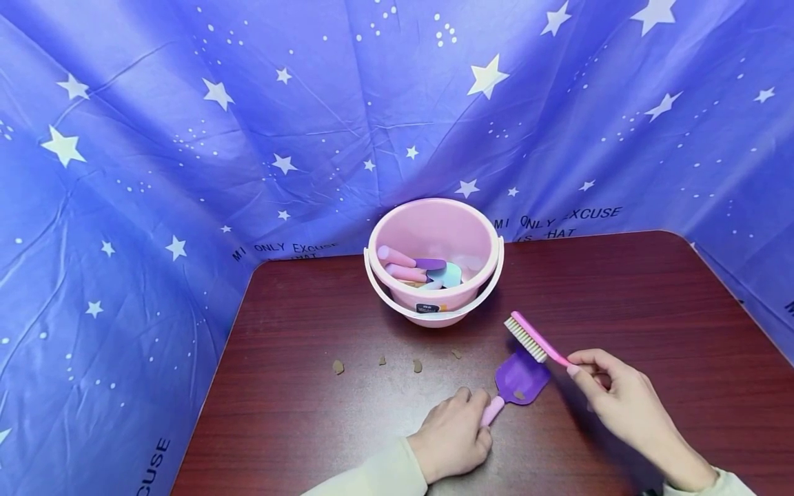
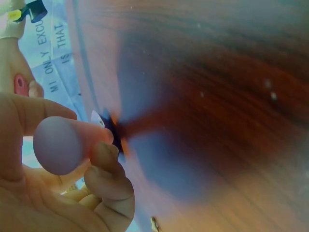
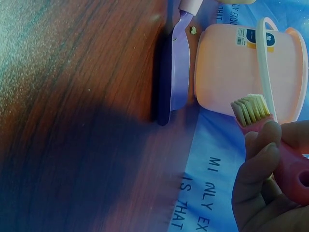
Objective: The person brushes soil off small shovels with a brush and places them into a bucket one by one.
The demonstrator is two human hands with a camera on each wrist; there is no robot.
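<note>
My left hand (image 1: 455, 430) grips the pale pink handle of a small purple toy shovel (image 1: 532, 375), whose blade points away to the right, low over the table. A brown scrap (image 1: 519, 395) lies in the blade. In the left wrist view the rounded handle end (image 2: 57, 145) shows between thumb and fingers. My right hand (image 1: 620, 396) pinches the handle of a pink brush (image 1: 540, 337) with pale bristles, held above the shovel's far edge. The right wrist view shows the bristles (image 3: 251, 110) raised clear of the shovel blade (image 3: 180, 72).
Several brown scraps, one of them a larger scrap (image 1: 338, 366), lie in a loose row on the dark red table (image 1: 298, 427). Behind them stands a pink bucket (image 1: 434, 220) holding several toy tools, its white handle hanging in front. A blue starry cloth (image 1: 347, 103) surrounds the table.
</note>
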